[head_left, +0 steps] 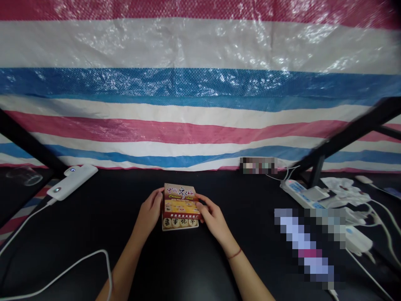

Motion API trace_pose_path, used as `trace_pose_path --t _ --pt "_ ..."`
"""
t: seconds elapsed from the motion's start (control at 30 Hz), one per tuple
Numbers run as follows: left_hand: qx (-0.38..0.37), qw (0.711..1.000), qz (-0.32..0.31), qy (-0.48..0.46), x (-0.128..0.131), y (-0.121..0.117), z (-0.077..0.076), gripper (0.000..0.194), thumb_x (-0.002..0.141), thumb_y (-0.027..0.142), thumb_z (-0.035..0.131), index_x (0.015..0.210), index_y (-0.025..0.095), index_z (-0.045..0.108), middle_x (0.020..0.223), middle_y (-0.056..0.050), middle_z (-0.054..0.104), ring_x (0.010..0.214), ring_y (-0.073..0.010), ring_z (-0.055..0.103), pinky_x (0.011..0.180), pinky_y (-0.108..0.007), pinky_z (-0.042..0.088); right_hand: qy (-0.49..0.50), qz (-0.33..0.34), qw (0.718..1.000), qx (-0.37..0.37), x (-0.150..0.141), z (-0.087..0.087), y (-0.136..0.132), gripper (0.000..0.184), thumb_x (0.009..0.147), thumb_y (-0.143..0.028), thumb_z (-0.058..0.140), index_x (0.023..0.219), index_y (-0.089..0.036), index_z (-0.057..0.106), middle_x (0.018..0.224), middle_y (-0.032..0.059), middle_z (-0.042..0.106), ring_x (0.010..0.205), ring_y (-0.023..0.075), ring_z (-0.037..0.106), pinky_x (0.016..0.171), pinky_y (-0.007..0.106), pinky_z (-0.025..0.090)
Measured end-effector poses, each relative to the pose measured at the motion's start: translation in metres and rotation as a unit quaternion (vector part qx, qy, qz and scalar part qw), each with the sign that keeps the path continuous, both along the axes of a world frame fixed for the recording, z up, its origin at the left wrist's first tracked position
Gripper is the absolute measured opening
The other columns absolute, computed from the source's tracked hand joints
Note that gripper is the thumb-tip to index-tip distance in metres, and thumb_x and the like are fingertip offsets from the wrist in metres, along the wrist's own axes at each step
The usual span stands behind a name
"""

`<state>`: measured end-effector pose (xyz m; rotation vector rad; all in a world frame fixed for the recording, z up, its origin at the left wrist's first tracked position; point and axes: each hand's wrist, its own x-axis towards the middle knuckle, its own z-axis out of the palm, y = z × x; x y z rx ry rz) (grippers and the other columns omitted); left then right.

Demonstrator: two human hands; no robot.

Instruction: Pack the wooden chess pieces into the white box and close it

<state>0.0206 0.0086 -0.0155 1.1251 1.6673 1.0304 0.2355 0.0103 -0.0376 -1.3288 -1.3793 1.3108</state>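
Observation:
A Chinese chess box (181, 205) lies on the black table, its printed brown and yellow lid sitting over a tray. The tray sticks out at the near side, where a row of round chess pieces (179, 223) with black characters shows. My left hand (151, 211) is closed on the box's left edge, thumb along the side. On the right edge, my right hand (213, 214) grips the lid with its thumb on top and fingers behind. The remaining pieces are hidden under the lid.
A white device (73, 182) with a cable lies at the left, near a clear cup (25, 176). At the right are a power strip (303, 194), white plugs and cables, and a blurred-out object (307, 246). A striped sheet (188, 83) hangs behind the table.

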Motion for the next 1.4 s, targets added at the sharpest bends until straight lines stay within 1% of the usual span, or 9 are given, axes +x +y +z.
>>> trace_pose_path --t 0.1,0.17,0.3,0.47,0.57,0.7,0.87,1.1,1.4 --pt "-0.027 0.99 -0.045 0.128 -0.006 0.0 -0.002 0.037 0.089 0.048 0.039 0.105 0.023 0.061 0.095 -0.004 0.073 0.09 -0.0228 0.068 0.076 -0.03 0.049 -0.039 -0.001 0.999 0.012 -0.004 -0.005 0.001 0.05 0.084 -0.048 0.052 0.118 -0.013 0.061 0.052 -0.0082 0.035 0.048 0.0095 0.035 0.048 0.022 0.028" --pt "-0.057 0.981 -0.067 0.173 -0.008 0.0 0.0 0.03 0.09 0.043 0.039 0.101 0.023 0.058 0.09 -0.004 0.073 0.086 -0.0225 0.069 0.074 -0.03 0.048 -0.057 0.005 0.998 0.02 -0.005 -0.005 0.0 0.048 0.084 -0.046 0.051 0.118 -0.014 0.061 0.052 -0.0085 0.033 0.049 0.0097 0.034 0.049 0.022 0.028" --pt "-0.123 0.954 -0.126 0.244 -0.01 -0.001 0.008 0.02 0.091 0.034 0.039 0.096 0.022 0.054 0.087 -0.005 0.072 0.083 -0.0228 0.068 0.07 -0.029 0.044 -0.112 0.068 0.991 0.028 -0.001 0.004 -0.003 0.041 0.086 -0.039 0.049 0.12 -0.017 0.057 0.053 -0.0084 0.038 0.05 0.0105 0.039 0.051 0.022 0.03" --pt "-0.174 0.921 -0.201 0.286 -0.01 -0.006 0.014 0.028 0.095 0.037 0.032 0.088 0.022 0.054 0.065 -0.003 0.068 0.069 -0.0222 0.067 0.061 -0.028 0.038 -0.214 0.143 0.965 0.059 0.005 0.015 -0.007 0.039 0.088 -0.032 0.046 0.126 -0.022 0.051 0.056 -0.0075 0.046 0.052 0.0121 0.047 0.052 0.022 0.03" --pt "-0.175 0.91 -0.214 0.31 -0.009 -0.007 0.012 0.026 0.095 0.035 0.032 0.09 0.022 0.054 0.071 -0.004 0.07 0.072 -0.0218 0.067 0.062 -0.028 0.038 -0.279 0.156 0.944 0.078 0.004 0.016 -0.008 0.04 0.089 -0.031 0.044 0.128 -0.023 0.049 0.059 -0.0052 0.053 0.053 0.0148 0.053 0.052 0.022 0.032" --pt "-0.166 0.896 -0.216 0.352 -0.008 -0.004 0.005 0.024 0.097 0.032 0.03 0.093 0.022 0.051 0.092 -0.008 0.071 0.087 -0.0249 0.068 0.068 -0.03 0.04 -0.33 0.149 0.928 0.092 0.0 0.011 -0.009 0.04 0.094 -0.035 0.039 0.132 -0.024 0.047 0.075 0.0004 0.068 0.063 0.0187 0.064 0.057 0.023 0.04" --pt "-0.168 0.882 -0.185 0.4 0.0 0.004 -0.001 0.03 0.099 0.035 0.022 0.103 0.021 0.049 0.094 -0.01 0.07 0.089 -0.0275 0.068 0.068 -0.031 0.042 -0.402 0.092 0.9 0.144 -0.008 -0.001 -0.004 0.04 0.098 -0.037 0.033 0.134 -0.026 0.048 0.096 0.0045 0.073 0.076 0.0203 0.07 0.061 0.024 0.043" --pt "-0.092 0.89 -0.101 0.434 0.011 0.011 -0.009 0.03 0.099 0.031 0.025 0.099 0.021 0.053 0.101 -0.007 0.069 0.084 -0.0223 0.067 0.061 -0.027 0.037 -0.437 0.035 0.877 0.199 -0.018 -0.014 0.011 0.037 0.096 -0.033 0.037 0.125 -0.021 0.057 0.08 0.0048 0.074 0.064 0.0178 0.068 0.054 0.023 0.036" --pt "-0.066 0.88 -0.09 0.461 0.006 0.018 -0.017 0.03 0.098 0.03 0.027 0.099 0.02 0.056 0.09 -0.006 0.071 0.077 -0.0218 0.068 0.057 -0.027 0.034 -0.429 0.039 0.88 0.199 -0.019 -0.015 0.026 0.034 0.093 -0.031 0.04 0.12 -0.022 0.059 0.075 0.0029 0.072 0.063 0.0179 0.067 0.056 0.023 0.035"
